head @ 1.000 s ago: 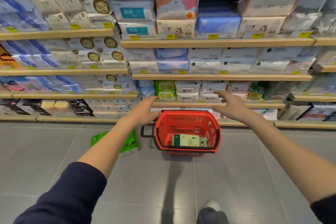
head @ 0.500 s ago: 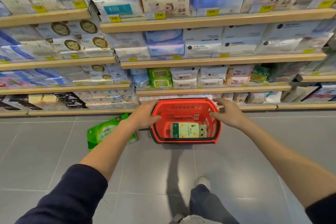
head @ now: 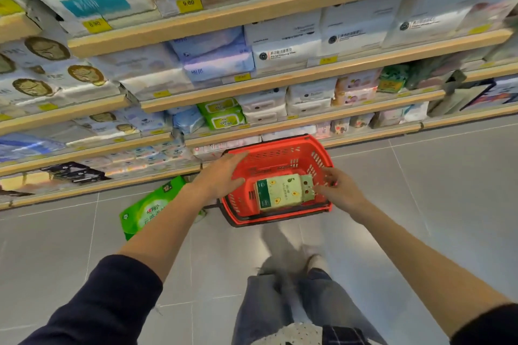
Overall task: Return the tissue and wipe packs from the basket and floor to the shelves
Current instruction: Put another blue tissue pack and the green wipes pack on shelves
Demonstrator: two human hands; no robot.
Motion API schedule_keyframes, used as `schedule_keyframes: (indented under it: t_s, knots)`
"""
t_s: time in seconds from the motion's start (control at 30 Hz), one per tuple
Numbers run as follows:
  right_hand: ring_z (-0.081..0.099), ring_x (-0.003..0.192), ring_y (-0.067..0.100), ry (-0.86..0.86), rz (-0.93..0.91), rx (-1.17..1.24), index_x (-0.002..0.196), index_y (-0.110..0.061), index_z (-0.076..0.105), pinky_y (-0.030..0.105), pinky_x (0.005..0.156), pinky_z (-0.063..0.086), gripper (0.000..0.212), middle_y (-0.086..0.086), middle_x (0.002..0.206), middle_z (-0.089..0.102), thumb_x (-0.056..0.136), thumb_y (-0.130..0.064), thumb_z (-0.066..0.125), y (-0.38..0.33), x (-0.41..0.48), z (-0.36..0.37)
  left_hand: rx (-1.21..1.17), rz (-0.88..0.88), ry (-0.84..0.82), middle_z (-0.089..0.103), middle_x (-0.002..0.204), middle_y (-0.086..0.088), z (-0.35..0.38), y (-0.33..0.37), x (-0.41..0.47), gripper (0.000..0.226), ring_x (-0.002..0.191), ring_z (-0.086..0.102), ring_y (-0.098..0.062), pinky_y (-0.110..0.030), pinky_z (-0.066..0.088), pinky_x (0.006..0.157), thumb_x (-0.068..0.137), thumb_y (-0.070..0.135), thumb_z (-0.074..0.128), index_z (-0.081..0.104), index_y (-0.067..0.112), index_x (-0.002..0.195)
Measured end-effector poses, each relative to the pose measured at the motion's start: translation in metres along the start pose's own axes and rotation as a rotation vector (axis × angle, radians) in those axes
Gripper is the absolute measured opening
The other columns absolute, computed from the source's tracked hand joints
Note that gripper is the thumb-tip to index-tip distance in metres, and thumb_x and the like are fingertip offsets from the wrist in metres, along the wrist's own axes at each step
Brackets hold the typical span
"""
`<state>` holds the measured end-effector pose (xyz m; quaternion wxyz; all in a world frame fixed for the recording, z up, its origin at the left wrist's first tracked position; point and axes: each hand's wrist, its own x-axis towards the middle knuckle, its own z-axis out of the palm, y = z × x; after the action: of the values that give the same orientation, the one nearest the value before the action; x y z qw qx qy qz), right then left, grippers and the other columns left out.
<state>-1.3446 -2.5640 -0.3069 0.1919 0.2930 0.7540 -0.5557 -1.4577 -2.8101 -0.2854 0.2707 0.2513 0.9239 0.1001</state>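
Observation:
A red plastic basket [head: 280,158] stands on the grey floor in front of the shelves. Inside it lies a pale green tissue pack [head: 283,190] with a dark green end and avocado prints. My right hand [head: 337,190] reaches into the basket from the right, its fingertips touching the pack's right end. My left hand [head: 221,176] rests flat over the basket's left rim, fingers spread and holding nothing. A bright green pack [head: 150,209] lies on the floor left of the basket, partly hidden by my left forearm.
Wooden shelves [head: 280,80] stacked with tissue and wipe packs fill the upper view, with yellow price tags on the edges. The lowest shelf sits just behind the basket. My legs [head: 294,297] and shoes are below the basket on grey floor tiles.
Both hands came down from the air to the basket. The right hand has gone inside to the tissue pack and the left settled on the rim. The view has dropped closer.

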Motion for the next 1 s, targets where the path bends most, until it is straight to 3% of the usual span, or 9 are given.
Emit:
schedule_keyframes:
  t_s: [0.07, 0.2, 0.33, 0.43, 0.63, 0.77, 0.87, 0.93, 1.0]
  knots:
    - [0.054, 0.106, 0.024, 0.048, 0.042, 0.050, 0.133, -0.011, 0.042, 0.039, 0.091, 0.047, 0.058, 0.014, 0.124, 0.054, 0.080, -0.013, 0.065, 0.006, 0.011, 0.006, 0.048, 0.038, -0.054, 0.041, 0.141, -0.012, 0.001, -0.006, 0.020, 0.068, 0.128, 0.042, -0.029, -0.040, 0.039, 0.102, 0.087, 0.026, 0.058, 0.023, 0.024, 0.145]
    - [0.054, 0.086, 0.013, 0.156, 0.157, 0.226, 0.133, -0.009, 0.041, 0.022, 0.068, 0.044, 0.054, 0.005, 0.108, 0.054, 0.083, -0.010, 0.062, 0.020, 0.036, 0.037, 0.116, 0.174, -0.178, 0.038, 0.145, -0.011, 0.014, -0.029, 0.069, 0.067, 0.130, 0.040, -0.028, -0.041, 0.038, 0.103, 0.088, 0.022, 0.056, 0.022, 0.024, 0.145]
    - [0.055, 0.082, 0.010, 0.329, 0.262, 0.408, 0.130, -0.005, 0.045, 0.016, 0.070, 0.047, 0.052, 0.008, 0.107, 0.062, 0.082, -0.009, 0.064, 0.041, 0.067, 0.091, 0.179, 0.272, -0.350, 0.037, 0.143, -0.008, 0.039, -0.063, 0.115, 0.067, 0.125, 0.045, -0.026, -0.040, 0.042, 0.099, 0.090, 0.023, 0.053, 0.016, 0.030, 0.146]
    - [0.054, 0.086, 0.013, 0.399, 0.345, 0.542, 0.132, -0.010, 0.042, 0.028, 0.079, 0.049, 0.058, 0.011, 0.119, 0.056, 0.080, -0.012, 0.067, 0.053, 0.093, 0.133, 0.260, 0.337, -0.431, 0.036, 0.143, -0.006, 0.059, -0.088, 0.147, 0.066, 0.118, 0.051, -0.027, -0.040, 0.046, 0.092, 0.092, 0.025, 0.050, 0.014, 0.032, 0.147]
    - [0.056, 0.097, 0.018, 0.468, 0.396, 0.791, 0.136, -0.017, 0.036, 0.022, 0.064, 0.050, 0.072, -0.007, 0.105, 0.054, 0.075, -0.001, 0.070, 0.081, 0.154, 0.198, 0.323, 0.369, -0.505, 0.032, 0.145, -0.008, 0.123, -0.137, 0.207, 0.065, 0.111, 0.054, -0.028, -0.039, 0.051, 0.082, 0.093, 0.027, 0.046, 0.010, 0.036, 0.146]
    - [0.057, 0.109, 0.019, 0.515, 0.413, 0.845, 0.134, -0.022, 0.037, 0.041, 0.087, 0.054, 0.076, 0.001, 0.122, 0.056, 0.070, -0.001, 0.073, 0.116, 0.206, 0.240, 0.330, 0.349, -0.569, 0.028, 0.149, -0.008, 0.180, -0.168, 0.242, 0.065, 0.120, 0.049, -0.026, -0.041, 0.047, 0.093, 0.092, 0.027, 0.047, 0.011, 0.036, 0.146]
    - [0.051, 0.101, -0.001, 0.588, 0.415, 0.874, 0.131, -0.028, 0.037, 0.033, 0.092, 0.049, 0.073, -0.008, 0.115, 0.053, 0.072, -0.002, 0.072, 0.146, 0.247, 0.264, 0.252, 0.327, -0.552, 0.030, 0.147, -0.007, 0.223, -0.189, 0.270, 0.064, 0.118, 0.051, -0.025, -0.037, 0.046, 0.093, 0.092, 0.027, 0.049, 0.015, 0.036, 0.146]
    - [0.048, 0.101, 0.002, 0.599, 0.470, 0.911, 0.133, -0.027, 0.036, 0.031, 0.093, 0.046, 0.074, -0.008, 0.115, 0.048, 0.072, -0.005, 0.072, 0.168, 0.275, 0.279, 0.218, 0.315, -0.536, 0.030, 0.148, -0.008, 0.252, -0.201, 0.287, 0.064, 0.111, 0.055, -0.025, -0.034, 0.046, 0.088, 0.091, 0.027, 0.051, 0.018, 0.035, 0.145]
    - [0.046, 0.112, 0.012, 0.597, 0.523, 0.903, 0.138, -0.032, 0.030, 0.039, 0.100, 0.044, 0.086, -0.003, 0.127, 0.043, 0.068, -0.012, 0.074, 0.193, 0.307, 0.294, 0.216, 0.298, -0.529, 0.029, 0.149, -0.008, 0.281, -0.213, 0.305, 0.065, 0.111, 0.055, -0.026, -0.034, 0.045, 0.087, 0.091, 0.026, 0.052, 0.018, 0.035, 0.146]
